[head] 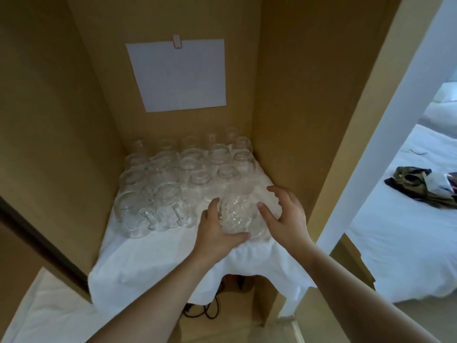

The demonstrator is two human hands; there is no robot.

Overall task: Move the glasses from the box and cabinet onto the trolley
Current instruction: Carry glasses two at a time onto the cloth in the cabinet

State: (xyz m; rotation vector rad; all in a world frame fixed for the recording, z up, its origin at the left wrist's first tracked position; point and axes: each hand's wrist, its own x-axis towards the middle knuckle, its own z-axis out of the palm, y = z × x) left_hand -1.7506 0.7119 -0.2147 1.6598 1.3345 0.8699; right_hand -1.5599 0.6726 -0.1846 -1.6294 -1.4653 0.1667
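So, handling first: these are clear glass mugs, which I'd guess are hard, slick, fairly hefty for their size and of course breakable, so no squeezing two together and no dragging them over the cloth; the glass I'm on sits at the front right of the cabinet shelf, on the white cloth that hangs over the shelf edge; my left hand is wrapped around its near-left side, fingers curled up the wall and thumb across the front near the bottom, so that one's got hold; my right hand is spread wide with the fingers arched over the right side, thumb tip about at the glass, but I can't tell if it's really touching or just beside it; best grip to my eye is around the body low down with both palms, or by a handle where one shows; looks-wise it's see-through with a wavy, dimpled surface, hard to read against the white; the rest of the glasses stand in rows behind and to the left, mostly upside down, the two front-left ones showing handles toward me; no trolley or box in view, so nearly all of the cabinet lot looks yet to be moved.
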